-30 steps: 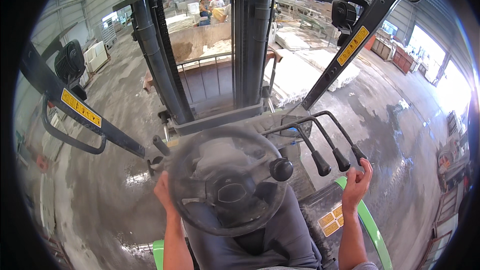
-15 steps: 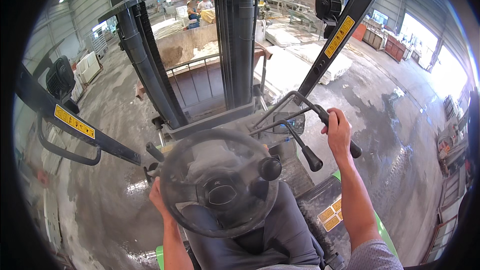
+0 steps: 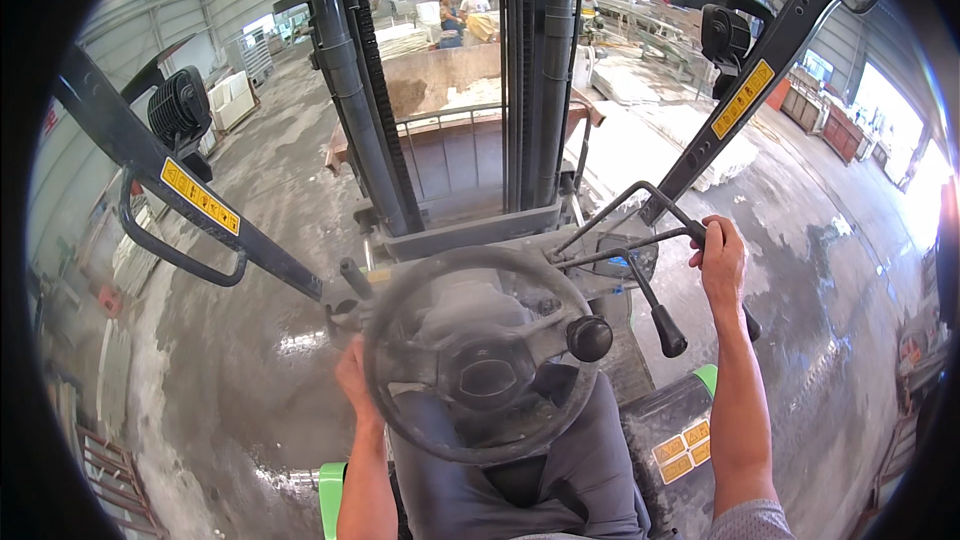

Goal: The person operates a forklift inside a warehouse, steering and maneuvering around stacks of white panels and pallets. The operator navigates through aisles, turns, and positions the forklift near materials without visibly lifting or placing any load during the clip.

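Observation:
Grey with dust, a black steering wheel (image 3: pixel 378 320) with a round knob (image 3: pixel 589 339) stands above my lap. My left hand (image 3: pixel 355 375) is closed at its left rim; the wheel hides part of the fingers. Further right, my right hand (image 3: pixel 722 262) wraps round the grip of a long black control lever (image 3: pixel 640 190). A second bent lever with a black handle (image 3: pixel 669 330) stands free, to the left of that hand. Beyond the wheel rises the forklift mast (image 3: pixel 540 90), and in front of it is a large rusty open metal bin (image 3: pixel 450 160) with pale material inside.
Two people (image 3: pixel 465 15) are behind the bin. Pale stacked slabs (image 3: pixel 690 135) lie on the right, near benches. Wet patches mark the concrete floor (image 3: pixel 270 230). Slanted cab posts (image 3: pixel 250 225) with lamps (image 3: pixel 180 110) frame both sides. Reddish bins (image 3: pixel 840 130) line the right wall.
The whole view has swung left, so the cab, mast and bin appear further right in the picture. Both hands keep their places, at the wheel and on the lever.

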